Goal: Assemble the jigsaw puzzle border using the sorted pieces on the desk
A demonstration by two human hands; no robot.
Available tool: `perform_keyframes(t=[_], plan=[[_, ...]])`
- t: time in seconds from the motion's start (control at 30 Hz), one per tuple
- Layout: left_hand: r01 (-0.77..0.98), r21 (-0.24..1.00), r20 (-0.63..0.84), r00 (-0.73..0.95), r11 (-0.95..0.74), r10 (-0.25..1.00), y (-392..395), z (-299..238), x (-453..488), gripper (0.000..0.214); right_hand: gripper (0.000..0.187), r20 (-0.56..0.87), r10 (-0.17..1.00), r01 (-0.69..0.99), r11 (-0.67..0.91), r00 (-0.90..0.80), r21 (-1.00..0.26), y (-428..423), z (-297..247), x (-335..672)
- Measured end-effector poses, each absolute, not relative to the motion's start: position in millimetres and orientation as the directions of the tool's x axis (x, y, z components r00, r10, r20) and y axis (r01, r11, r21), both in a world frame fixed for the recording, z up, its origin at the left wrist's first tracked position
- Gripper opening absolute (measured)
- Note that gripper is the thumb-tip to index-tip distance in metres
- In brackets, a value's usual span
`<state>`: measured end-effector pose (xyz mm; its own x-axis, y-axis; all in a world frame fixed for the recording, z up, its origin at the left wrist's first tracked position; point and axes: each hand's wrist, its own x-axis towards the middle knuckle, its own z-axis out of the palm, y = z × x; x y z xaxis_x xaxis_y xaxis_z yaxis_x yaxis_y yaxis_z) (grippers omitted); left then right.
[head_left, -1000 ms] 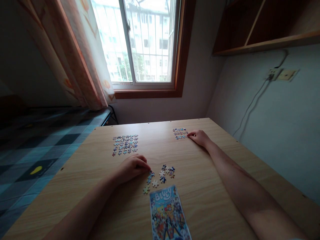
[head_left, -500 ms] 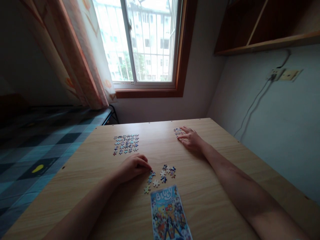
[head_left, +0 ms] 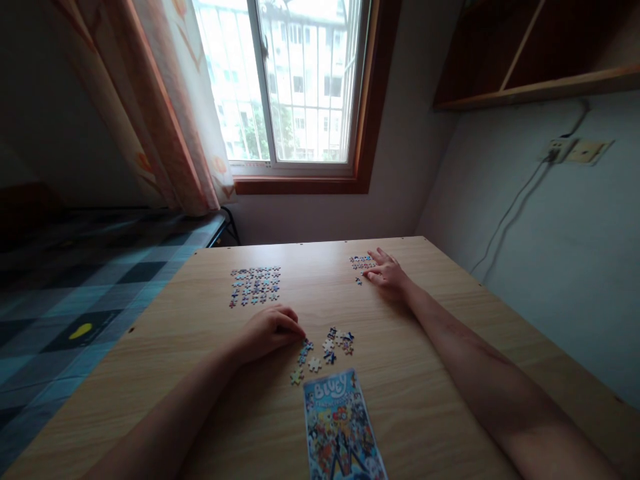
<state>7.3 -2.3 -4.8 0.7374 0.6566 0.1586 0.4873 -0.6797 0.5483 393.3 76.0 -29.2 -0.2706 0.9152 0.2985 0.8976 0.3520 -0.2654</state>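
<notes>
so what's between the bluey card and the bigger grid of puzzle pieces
In the head view, the left hand comes between, nearer the bigger puzzle-piece grid, with loose puzzle pieces nearer the Bluey card.

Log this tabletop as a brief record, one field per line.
Left hand: beside the loose puzzle pieces; grip unclear
Right hand: spread at the right-hand rows, partly covering them
Left-hand rows: puzzle pieces laid out beyond the left hand
Printed picture: flat, titled "Bluey", nearest the camera
Table: light wood grain
</notes>
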Motion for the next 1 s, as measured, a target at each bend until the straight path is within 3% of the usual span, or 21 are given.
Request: perform_keyframes(t=[0.43, 0.67, 0.87, 1.0], plan=[[0.495, 0.549, 0.15, 0.734, -0.674, 0.662, -3.0, -3.8, 7.8, 0.017, 0.035, 0.238, 0.903, 0.864, 0.417, -0.358, -0.281, 73.1, -30.4, 386.2], [0.484, 0.555, 0.144, 0.745, -0.677, 0.651, -3.0, -3.3, 8.2, 0.022, 0.039, 0.376, 0.856, 0.817, 0.48, -0.355, -0.32, 77.7, -32.5, 391.7], [0.492, 0.553, 0.144, 0.739, -0.673, 0.659, -3.2, -2.4, 8.1, 0.019, 0.035, 0.277, 0.894, 0.869, 0.423, -0.353, -0.258, 80.2, -34.6, 391.0], [0.484, 0.567, 0.143, 0.739, -0.666, 0.659, -2.9, -4.0, 7.6, 0.016, 0.036, 0.287, 0.893, 0.866, 0.422, -0.346, -0.268, 74.4, -31.1, 388.7]])
